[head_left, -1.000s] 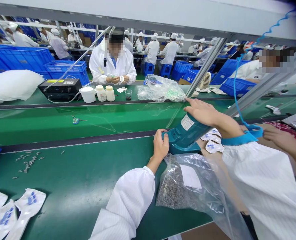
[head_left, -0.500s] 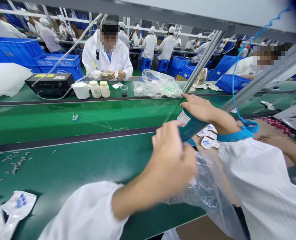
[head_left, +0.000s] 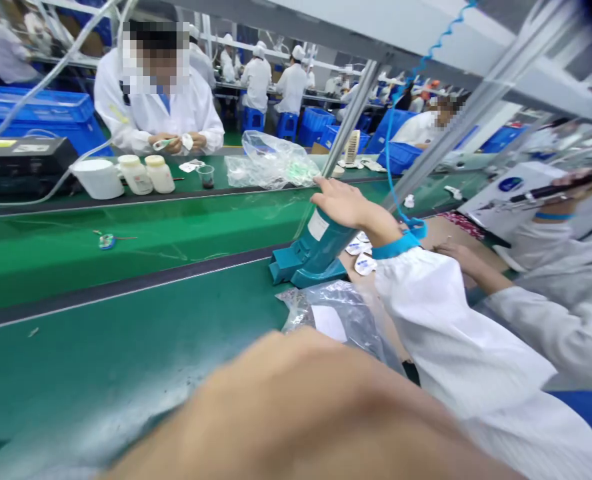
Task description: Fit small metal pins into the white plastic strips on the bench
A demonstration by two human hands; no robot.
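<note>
My right hand [head_left: 343,200], with a blue wrist strap [head_left: 399,247] at its cuff, lies over the top end of a teal cylindrical device [head_left: 326,243]. Its fingers and thumb rest around that end. The device leans to the right on a blocky base and bears a white label; its exact kind does not show. Close to the camera, my left hand [head_left: 316,407] is large and blurred, its fingers hidden. Beyond it lies a clear plastic bag [head_left: 369,320] with a white label. White printed pieces [head_left: 363,265] lie beside the device.
A green conveyor strip [head_left: 186,230] carries a small circuit part [head_left: 107,241]. Across it sit white bottles [head_left: 136,175], a small clear cup [head_left: 206,177] and a crumpled plastic bag [head_left: 261,163]. A person [head_left: 161,113] works opposite, another person's arm [head_left: 481,270] is at right. A metal post [head_left: 353,117] rises behind.
My left hand has come away from the teal device and close to the camera. My right hand stays on the device. The view has swung right, bringing more of the right-hand neighbour into sight.
</note>
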